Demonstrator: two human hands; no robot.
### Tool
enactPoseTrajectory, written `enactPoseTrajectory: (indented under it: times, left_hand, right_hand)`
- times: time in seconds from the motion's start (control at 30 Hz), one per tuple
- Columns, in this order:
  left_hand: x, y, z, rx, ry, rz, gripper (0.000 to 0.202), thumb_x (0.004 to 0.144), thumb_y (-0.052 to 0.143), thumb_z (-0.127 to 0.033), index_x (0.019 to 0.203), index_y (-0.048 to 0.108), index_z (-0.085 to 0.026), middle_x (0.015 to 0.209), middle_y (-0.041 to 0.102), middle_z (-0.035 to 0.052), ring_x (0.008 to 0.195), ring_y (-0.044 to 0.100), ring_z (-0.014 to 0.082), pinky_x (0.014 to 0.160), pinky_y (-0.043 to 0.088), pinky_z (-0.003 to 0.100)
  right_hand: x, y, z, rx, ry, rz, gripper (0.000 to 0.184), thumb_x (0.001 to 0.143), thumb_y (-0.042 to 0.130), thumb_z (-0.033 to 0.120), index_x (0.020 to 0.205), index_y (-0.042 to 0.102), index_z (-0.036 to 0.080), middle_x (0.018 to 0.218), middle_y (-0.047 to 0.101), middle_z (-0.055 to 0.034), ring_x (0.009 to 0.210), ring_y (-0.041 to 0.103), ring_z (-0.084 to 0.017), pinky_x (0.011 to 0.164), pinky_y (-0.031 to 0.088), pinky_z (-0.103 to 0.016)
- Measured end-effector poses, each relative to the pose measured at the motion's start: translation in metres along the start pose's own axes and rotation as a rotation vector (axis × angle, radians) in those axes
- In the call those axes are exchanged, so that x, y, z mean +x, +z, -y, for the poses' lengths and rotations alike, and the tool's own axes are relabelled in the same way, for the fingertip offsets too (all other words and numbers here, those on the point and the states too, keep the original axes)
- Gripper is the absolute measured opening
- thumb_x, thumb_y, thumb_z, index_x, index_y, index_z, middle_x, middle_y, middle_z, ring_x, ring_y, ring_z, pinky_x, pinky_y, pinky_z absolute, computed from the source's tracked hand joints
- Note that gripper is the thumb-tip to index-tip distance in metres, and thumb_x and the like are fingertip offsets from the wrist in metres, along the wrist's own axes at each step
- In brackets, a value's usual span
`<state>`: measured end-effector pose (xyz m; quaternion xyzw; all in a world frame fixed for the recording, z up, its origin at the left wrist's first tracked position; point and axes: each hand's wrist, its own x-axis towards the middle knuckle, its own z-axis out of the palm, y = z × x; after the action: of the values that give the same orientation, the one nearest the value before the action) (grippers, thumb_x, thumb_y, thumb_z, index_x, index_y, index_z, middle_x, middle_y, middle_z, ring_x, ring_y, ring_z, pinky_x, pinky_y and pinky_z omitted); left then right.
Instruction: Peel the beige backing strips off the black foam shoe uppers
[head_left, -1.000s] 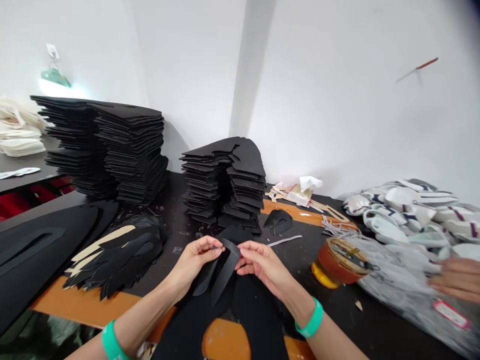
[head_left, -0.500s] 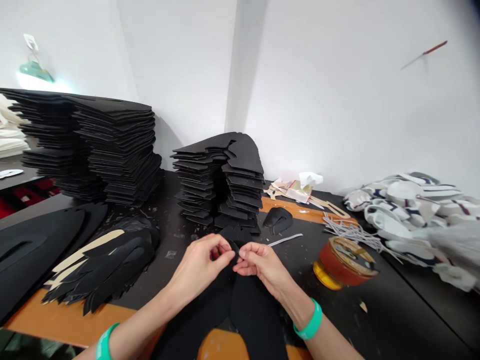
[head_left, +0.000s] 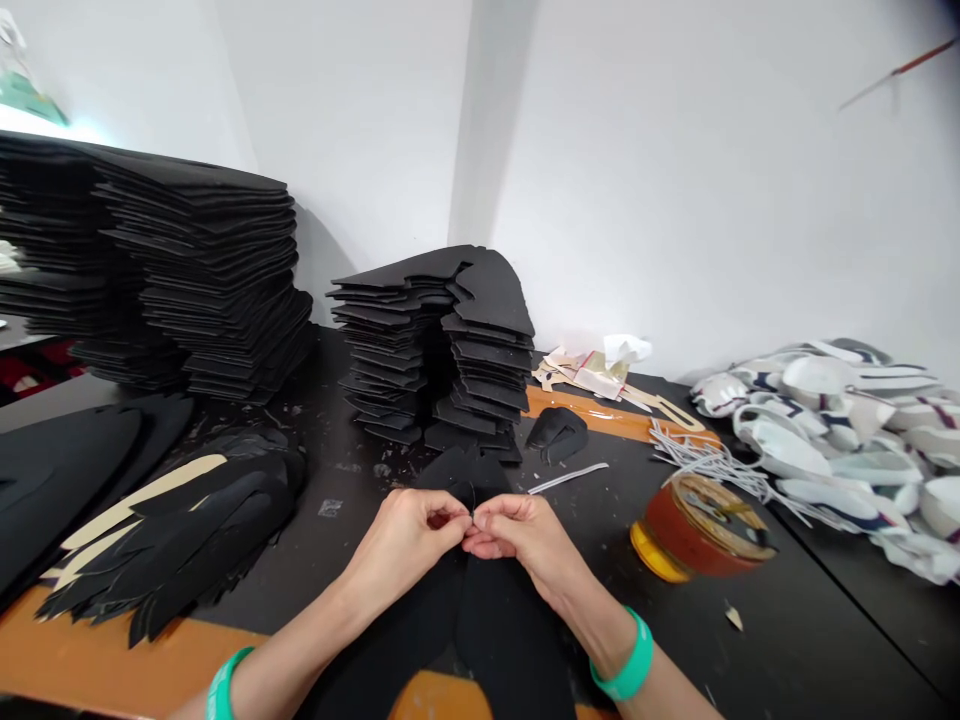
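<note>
While the left hand [head_left: 420,533] and right hand [head_left: 519,530] pinch a small black piece [head_left: 466,493] between their fingers [head_left: 450,535] over larger black sheets [head_left: 506,635] on the table [head_left: 814,650], it looks light, soft and bendy, probably best held by its edges.

Black curved panel [head_left: 512,630]; lying flat
</note>
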<state>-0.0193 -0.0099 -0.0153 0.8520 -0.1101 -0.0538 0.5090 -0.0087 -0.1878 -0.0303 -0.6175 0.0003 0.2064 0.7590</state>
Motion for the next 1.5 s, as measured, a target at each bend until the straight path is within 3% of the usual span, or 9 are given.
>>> enactPoseTrajectory:
  times: [0.57,0.83,0.93,1.03,1.1,1.17,1.27,1.37,1.5]
  left_hand:
    - [0.002,-0.003,0.01,-0.081,-0.032,0.078,0.026,0.079,0.055,-0.036,0.077,0.074,-0.019,0.064,0.069,0.0006,0.062,0.062,0.0143,0.057,0.043,0.02]
    - [0.006,-0.001,0.014,-0.157,-0.037,0.06,0.018,0.078,0.052,-0.029,0.073,0.064,-0.017,0.066,0.065,-0.0003,0.061,0.061,0.0121,0.06,0.047,0.02]
    - [0.008,-0.001,0.013,-0.264,-0.053,0.031,0.014,0.078,0.051,-0.028,0.074,0.057,-0.017,0.067,0.061,-0.0013,0.062,0.061,0.0116,0.059,0.048,0.02]
    - [0.011,-0.002,0.012,-0.35,-0.077,0.011,0.012,0.078,0.052,-0.029,0.073,0.053,-0.017,0.065,0.059,-0.0019,0.061,0.06,0.0107,0.057,0.049,0.019]
    - [0.012,-0.003,0.012,-0.387,-0.083,0.018,0.013,0.077,0.054,-0.029,0.073,0.053,-0.017,0.063,0.058,-0.0022,0.058,0.059,0.0098,0.055,0.048,0.018]
    - [0.013,-0.003,0.013,-0.415,-0.082,0.029,0.013,0.076,0.055,-0.029,0.073,0.053,-0.016,0.062,0.057,-0.0023,0.057,0.059,0.0093,0.054,0.047,0.018]
    - [0.012,-0.004,0.014,-0.441,-0.077,0.04,0.014,0.076,0.056,-0.03,0.072,0.053,-0.017,0.063,0.059,-0.0022,0.057,0.059,0.009,0.054,0.046,0.018]
    - [0.012,-0.004,0.013,-0.45,-0.069,0.042,0.015,0.077,0.056,-0.031,0.073,0.054,-0.017,0.063,0.06,-0.0024,0.057,0.059,0.0089,0.054,0.046,0.017]
    - [0.013,-0.006,0.011,-0.475,-0.068,0.034,0.019,0.077,0.057,-0.034,0.073,0.053,-0.016,0.061,0.058,-0.0026,0.055,0.058,0.0086,0.053,0.046,0.017]
  right_hand:
    - [-0.001,0.005,-0.002,-0.125,-0.065,0.006,0.032,0.063,0.08,0.04,0.072,0.067,0.012,0.068,0.07,-0.005,0.062,0.069,-0.017,0.059,0.054,-0.025]
    - [-0.001,0.008,-0.004,-0.236,-0.146,0.019,0.013,0.072,0.066,0.026,0.071,0.06,0.015,0.064,0.065,-0.0013,0.062,0.067,-0.016,0.058,0.053,-0.026]
    - [-0.003,-0.006,0.003,-0.588,-0.356,-0.059,0.007,0.08,0.057,0.023,0.083,0.062,0.018,0.082,0.068,-0.0044,0.076,0.067,-0.018,0.064,0.054,-0.028]
    - [-0.006,-0.026,0.013,-1.211,-0.601,-0.271,0.036,0.082,0.051,0.011,0.117,0.057,0.018,0.119,0.061,-0.0116,0.111,0.057,-0.026,0.088,0.051,-0.039]
    - [-0.008,-0.037,0.018,-1.623,-0.54,-0.34,0.051,0.08,0.047,0.001,0.129,0.048,0.014,0.12,0.059,-0.0154,0.114,0.054,-0.03,0.091,0.049,-0.043]
    - [-0.008,-0.042,0.022,-1.928,-0.38,-0.31,0.05,0.077,0.045,-0.005,0.125,0.05,0.013,0.107,0.062,-0.0158,0.101,0.06,-0.03,0.078,0.053,-0.039]
    - [-0.007,-0.041,0.029,-2.093,-0.307,-0.205,0.04,0.076,0.049,-0.007,0.11,0.056,0.013,0.098,0.062,-0.0148,0.087,0.062,-0.027,0.063,0.051,-0.032]
    - [-0.004,-0.039,0.038,-2.117,-0.356,-0.118,0.033,0.077,0.051,-0.006,0.105,0.057,0.012,0.095,0.062,-0.0151,0.084,0.062,-0.026,0.068,0.051,-0.033]
    - [-0.003,-0.042,0.046,-2.134,-0.408,0.007,0.041,0.079,0.046,-0.006,0.114,0.057,0.011,0.094,0.065,-0.0139,0.083,0.063,-0.023,0.075,0.05,-0.033]
